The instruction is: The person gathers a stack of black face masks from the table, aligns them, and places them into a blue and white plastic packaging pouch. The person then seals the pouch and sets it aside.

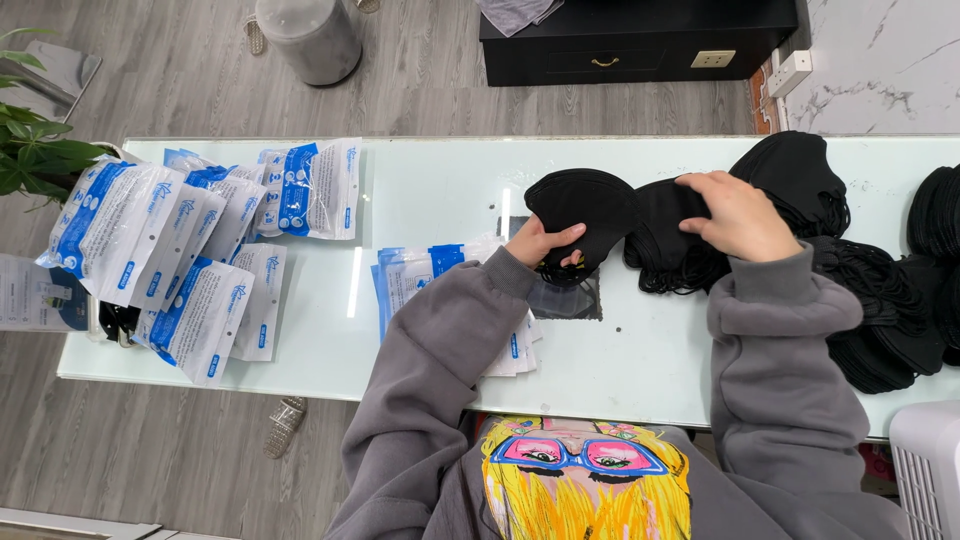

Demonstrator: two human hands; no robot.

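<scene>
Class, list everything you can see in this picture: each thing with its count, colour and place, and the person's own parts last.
Table: one, pale glass top, across the middle.
Held mask: one, black, in the left hand.
Loose masks: a heap, black, at the table's right; count cannot be told.
Filled packets: a spread pile, blue and white, at the table's left.
Flat packets: a stack, blue and white, under the left sleeve.
Plant: one, green, left edge.
Cabinet: one, black, top.
Bin: one, grey, on the floor at the top.
Left hand: fingers gripping the held mask.
Right hand: resting on the loose masks.
</scene>
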